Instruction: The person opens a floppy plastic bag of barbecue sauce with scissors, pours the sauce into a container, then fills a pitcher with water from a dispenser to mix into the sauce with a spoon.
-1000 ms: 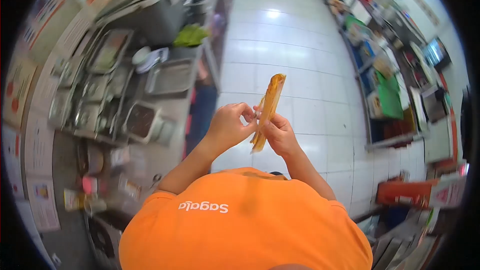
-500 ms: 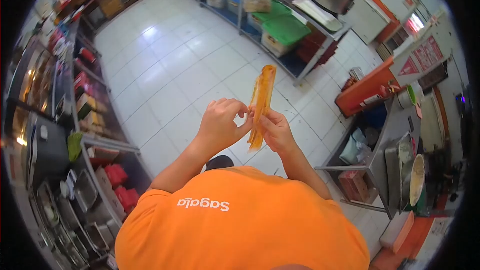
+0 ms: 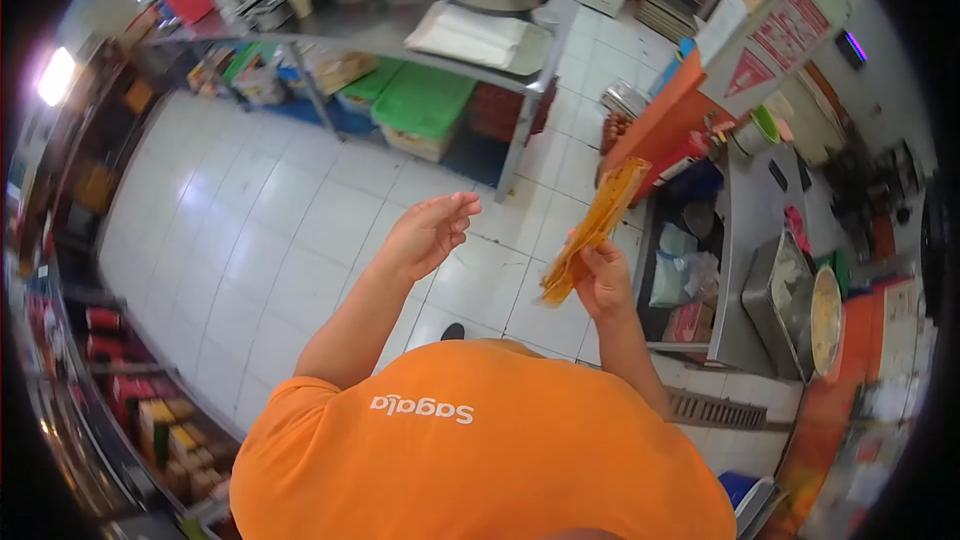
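In my right hand [image 3: 606, 282] is a long, flat, yellow-orange folded bundle [image 3: 598, 225] that looks like thin plastic film. My thumb presses on its face near the lower end, and the bundle tilts up to the right. Its exact kind does not show. My left hand [image 3: 432, 232] hangs in the air to the left of it, apart from it, with nothing in it and its fingers loosely bent.
Ahead stands a metal table [image 3: 350, 35] with white cloths [image 3: 468, 35] on top and a green-lidded bin [image 3: 425, 105] below. On the right, a metal counter [image 3: 745, 195] carries a steel tray [image 3: 775, 280] and a large round pan [image 3: 826, 322]. White tiles [image 3: 250, 240] cover the floor.
My left hand has let go of the bundle and moved away from it. My right hand has carried the bundle rightward and tilted it. The view has turned to the right, nearer the metal table.
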A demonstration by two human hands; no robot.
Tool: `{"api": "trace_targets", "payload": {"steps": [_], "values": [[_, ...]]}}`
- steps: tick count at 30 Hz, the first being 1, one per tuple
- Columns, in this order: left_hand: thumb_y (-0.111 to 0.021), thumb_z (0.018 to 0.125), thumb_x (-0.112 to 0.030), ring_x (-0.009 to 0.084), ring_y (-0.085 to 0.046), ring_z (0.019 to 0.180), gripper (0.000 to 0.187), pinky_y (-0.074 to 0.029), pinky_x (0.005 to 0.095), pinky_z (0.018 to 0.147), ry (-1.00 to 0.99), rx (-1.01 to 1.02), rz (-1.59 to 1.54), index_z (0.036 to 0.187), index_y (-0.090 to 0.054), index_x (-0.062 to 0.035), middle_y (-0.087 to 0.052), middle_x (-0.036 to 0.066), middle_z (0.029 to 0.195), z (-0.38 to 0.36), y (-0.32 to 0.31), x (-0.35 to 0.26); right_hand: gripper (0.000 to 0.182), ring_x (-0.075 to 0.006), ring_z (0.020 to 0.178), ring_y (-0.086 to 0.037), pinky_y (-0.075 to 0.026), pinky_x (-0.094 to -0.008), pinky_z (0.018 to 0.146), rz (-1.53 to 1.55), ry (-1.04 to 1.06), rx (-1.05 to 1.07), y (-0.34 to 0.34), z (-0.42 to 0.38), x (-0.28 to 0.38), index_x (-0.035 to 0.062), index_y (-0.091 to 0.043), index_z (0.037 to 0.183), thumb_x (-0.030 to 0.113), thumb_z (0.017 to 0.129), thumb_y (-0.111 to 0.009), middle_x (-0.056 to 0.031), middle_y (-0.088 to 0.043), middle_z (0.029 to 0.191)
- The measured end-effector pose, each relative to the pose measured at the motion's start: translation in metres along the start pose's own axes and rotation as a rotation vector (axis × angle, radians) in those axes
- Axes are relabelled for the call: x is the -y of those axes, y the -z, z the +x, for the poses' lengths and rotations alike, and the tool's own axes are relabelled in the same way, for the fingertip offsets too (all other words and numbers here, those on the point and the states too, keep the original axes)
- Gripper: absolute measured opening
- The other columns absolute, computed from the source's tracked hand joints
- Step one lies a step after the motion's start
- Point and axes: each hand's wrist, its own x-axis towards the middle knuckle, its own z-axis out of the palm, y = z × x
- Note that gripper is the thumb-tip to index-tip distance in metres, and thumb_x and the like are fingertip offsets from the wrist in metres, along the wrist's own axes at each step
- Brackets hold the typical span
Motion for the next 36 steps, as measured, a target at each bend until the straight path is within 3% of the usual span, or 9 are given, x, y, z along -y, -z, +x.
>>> {"api": "trace_targets", "payload": {"steps": [6, 8, 11, 12, 13, 15, 21, 25, 36], "values": [[-0.065, 0.083, -0.017, 0.0081, -0.051, 0.069, 0.015, -0.042, 0.0231, 0.065, 0.066, 0.085, 0.387, 0.091, -0.062, -0.0052, -0.063, 0.002, 0.087, 0.214, 0.006, 0.015, 0.020, -0.0176, 0.086, -0.060, -0.047, -0.0325, 0.081, -0.002, 0.257, -0.307, 0.098, 0.060, 0.072, 0.0038, -0.059, 0.102, 0.006, 0.082, -0.063, -0.0044, -0.062, 0.095], [-0.070, 0.077, -0.022, 0.0148, -0.055, 0.070, 0.018, -0.043, 0.0257, 0.065, -0.064, -0.014, 0.918, 0.080, -0.063, -0.0059, -0.063, 0.004, 0.077, 0.281, 0.031, 0.037, 0.023, -0.0176, 0.085, -0.060, -0.047, -0.0320, 0.080, -0.027, 0.280, -0.323, 0.134, 0.086, 0.096, 0.0051, -0.057, 0.104, 0.005, 0.082, -0.062, -0.0033, -0.062, 0.094], [-0.071, 0.070, -0.036, 0.0293, -0.062, 0.084, 0.033, -0.048, 0.0392, 0.072, 0.058, -0.075, 2.107, 0.085, -0.066, -0.0071, -0.065, 0.015, 0.087, 0.364, 0.127, 0.069, 0.025, -0.0182, 0.085, -0.060, -0.047, -0.0322, 0.079, -0.036, 0.317, -0.421, 0.190, 0.143, 0.138, 0.0054, -0.054, 0.108, 0.004, 0.084, -0.059, -0.0039, -0.061, 0.095], [-0.070, 0.068, -0.033, 0.0266, -0.064, 0.084, 0.028, -0.050, 0.0397, 0.070, 0.089, -0.138, 2.281, 0.080, -0.066, -0.0079, -0.067, 0.012, 0.085, 0.374, 0.169, 0.083, 0.025, -0.0182, 0.085, -0.060, -0.047, -0.0322, 0.079, -0.039, 0.306, -0.416, 0.210, 0.164, 0.151, 0.0054, -0.054, 0.108, 0.004, 0.084, -0.059, -0.0039, -0.061, 0.095], [-0.069, 0.068, -0.030, 0.0239, -0.063, 0.088, 0.026, -0.050, 0.0381, 0.071, 0.548, -0.148, 2.199, 0.085, -0.067, -0.0093, -0.067, 0.011, 0.091, 0.385, 0.218, 0.088, 0.024, -0.0186, 0.085, -0.060, -0.048, -0.0327, 0.078, -0.040, 0.271, -0.377, 0.229, 0.190, 0.168, 0.0049, -0.053, 0.108, 0.005, 0.085, -0.059, -0.0045, -0.061, 0.095], [-0.064, 0.071, -0.031, 0.0243, -0.061, 0.096, 0.032, -0.048, 0.0359, 0.079, 0.862, -0.248, 2.055, 0.097, -0.067, -0.0125, -0.064, 0.011, 0.103, 0.352, 0.229, 0.070, 0.023, -0.0190, 0.084, -0.060, -0.049, -0.0332, 0.077, -0.046, 0.235, -0.301, 0.253, 0.255, 0.209, 0.0044, -0.053, 0.108, 0.006, 0.085, -0.058, -0.0052, -0.060, 0.094], [-0.064, 0.072, -0.032, 0.0239, -0.061, 0.095, 0.033, -0.048, 0.0357, 0.079, 0.906, -0.384, 1.869, 0.098, -0.067, -0.0121, -0.064, 0.011, 0.102, 0.428, 0.190, 0.071, 0.020, -0.0194, 0.082, -0.060, -0.049, -0.0337, 0.073, -0.229, 0.032, -0.194, 0.301, 0.464, 0.291, 0.0003, -0.054, 0.106, 0.010, 0.089, -0.053, -0.0069, -0.060, 0.092], [-0.064, 0.072, -0.032, 0.0237, -0.061, 0.095, 0.033, -0.048, 0.0356, 0.078, 0.931, -0.457, 1.715, 0.098, -0.067, -0.0117, -0.065, 0.011, 0.101, 0.488, 0.165, 0.082, 0.017, -0.0160, 0.077, -0.060, -0.047, -0.0279, 0.071, -0.379, -0.033, -0.225, 0.385, 0.620, 0.291, -0.0011, -0.058, 0.101, 0.010, 0.088, -0.055, -0.0081, -0.062, 0.089], [-0.063, 0.073, -0.034, 0.0229, -0.061, 0.093, 0.035, -0.048, 0.0351, 0.077, 0.915, -0.497, 1.455, 0.099, -0.066, -0.0108, -0.065, 0.010, 0.099, 0.708, 0.116, 0.036, 0.020, -0.0163, 0.076, -0.057, -0.048, -0.0295, 0.069, -0.725, -0.298, -0.427, 0.589, 0.905, 0.296, -0.0020, -0.056, 0.102, 0.013, 0.089, -0.052, -0.0063, -0.059, 0.088]]}}
